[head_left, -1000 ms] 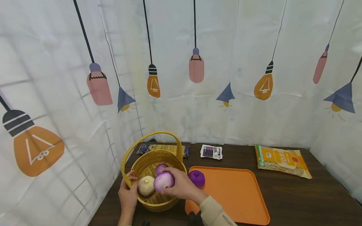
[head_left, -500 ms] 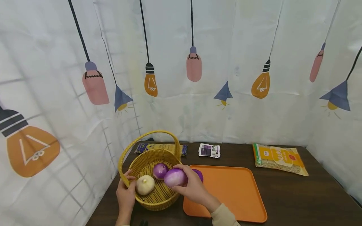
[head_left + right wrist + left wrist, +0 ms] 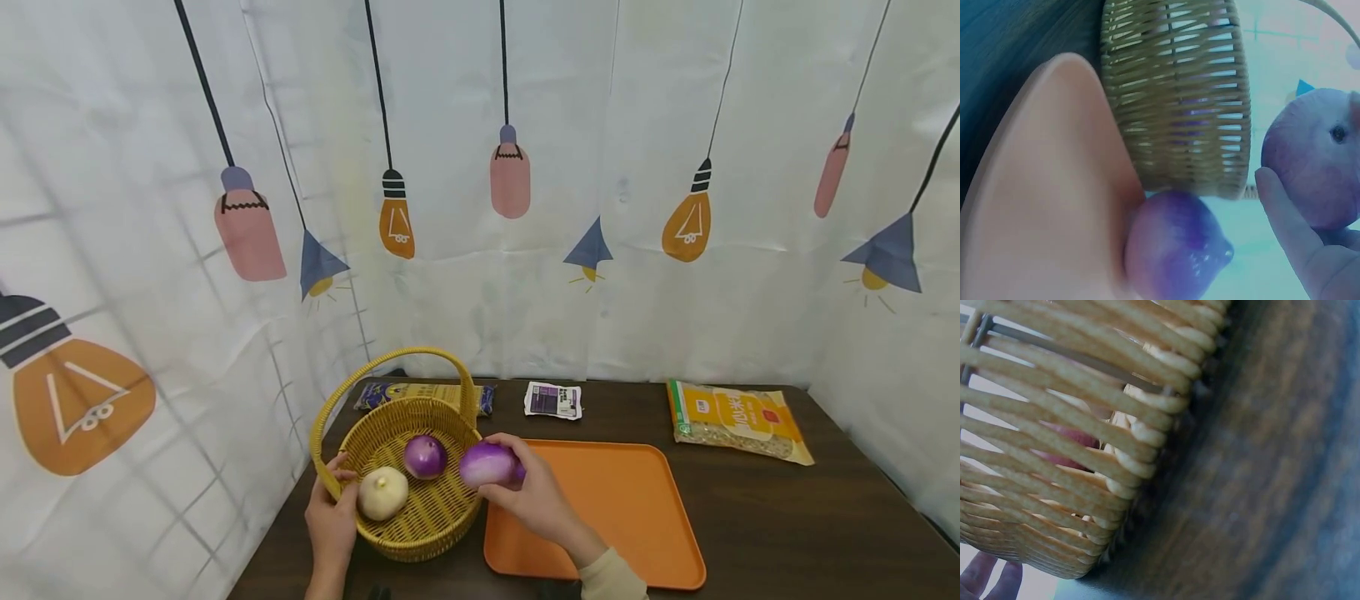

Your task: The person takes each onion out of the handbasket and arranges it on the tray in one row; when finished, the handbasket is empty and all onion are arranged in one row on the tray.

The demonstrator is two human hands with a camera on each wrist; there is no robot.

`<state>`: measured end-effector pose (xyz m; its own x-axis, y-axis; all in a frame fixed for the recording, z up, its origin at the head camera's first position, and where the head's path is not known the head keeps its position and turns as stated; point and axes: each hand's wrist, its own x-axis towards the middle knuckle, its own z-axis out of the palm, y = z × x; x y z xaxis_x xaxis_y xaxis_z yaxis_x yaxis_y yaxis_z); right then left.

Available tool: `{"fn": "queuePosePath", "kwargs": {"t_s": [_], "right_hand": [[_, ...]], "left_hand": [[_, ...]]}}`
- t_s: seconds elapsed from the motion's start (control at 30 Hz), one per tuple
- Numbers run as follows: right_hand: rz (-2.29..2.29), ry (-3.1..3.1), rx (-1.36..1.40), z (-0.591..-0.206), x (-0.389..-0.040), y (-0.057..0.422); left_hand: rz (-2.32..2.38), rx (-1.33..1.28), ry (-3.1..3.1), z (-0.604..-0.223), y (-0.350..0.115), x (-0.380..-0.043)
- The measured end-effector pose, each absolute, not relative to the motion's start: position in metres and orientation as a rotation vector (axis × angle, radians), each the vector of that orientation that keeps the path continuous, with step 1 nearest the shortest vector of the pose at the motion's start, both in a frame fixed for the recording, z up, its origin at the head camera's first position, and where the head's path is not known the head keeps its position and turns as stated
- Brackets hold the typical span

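My left hand point(image 3: 332, 525) grips the yellow wicker basket point(image 3: 416, 550) at its left rim, by the foot of the handle. Inside the basket lie a pale white onion point(image 3: 383, 493) and a purple onion point(image 3: 425, 457). My right hand point(image 3: 542, 498) holds another purple onion point(image 3: 482, 464) between thumb and fingers, over the basket's right rim. The right wrist view shows this held onion point(image 3: 1313, 156) above rim height. A third purple onion point(image 3: 1175, 247) sits on the orange tray point(image 3: 607, 517), mostly hidden behind my right hand in the head view.
Behind the basket lies a blue and yellow packet point(image 3: 427, 394). A small white and purple packet point(image 3: 553, 401) is at the back middle. At the back right rests a yellow bag of grain point(image 3: 738, 421). A white curtain point(image 3: 465, 317) with printed lamps closes off the table's far side.
My right hand has moved right with the onion, from the middle of the basket to its right rim. The head view has shifted slightly. My left hand stays on the basket.
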<state>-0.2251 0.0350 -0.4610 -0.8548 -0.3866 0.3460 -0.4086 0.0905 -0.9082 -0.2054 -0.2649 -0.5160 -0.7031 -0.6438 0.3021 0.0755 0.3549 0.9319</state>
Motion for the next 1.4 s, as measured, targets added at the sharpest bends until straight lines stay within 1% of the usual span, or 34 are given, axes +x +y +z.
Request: {"fn": "queuePosePath", "kwargs": {"t_s": [0.37, 0.73, 1.07, 1.4], "right_hand": [[1.884, -2.296, 0.590, -0.461, -0.231, 0.049], [1.882, -2.309, 0.406, -0.465, -0.240, 0.084], [1.801, -2.421, 0.348, -0.464, -0.248, 0.107], [1.736, -2.534, 0.310, -0.475, -0.255, 0.125]], "left_hand": [[-1.414, 0.480, -1.945, -0.516, -0.265, -0.206], [-1.400, 0.483, -1.943, -0.516, -0.266, -0.207], [-1.425, 0.488, -1.942, -0.516, -0.265, -0.206], [-1.428, 0.479, -1.948, -0.516, -0.265, -0.208]]}}
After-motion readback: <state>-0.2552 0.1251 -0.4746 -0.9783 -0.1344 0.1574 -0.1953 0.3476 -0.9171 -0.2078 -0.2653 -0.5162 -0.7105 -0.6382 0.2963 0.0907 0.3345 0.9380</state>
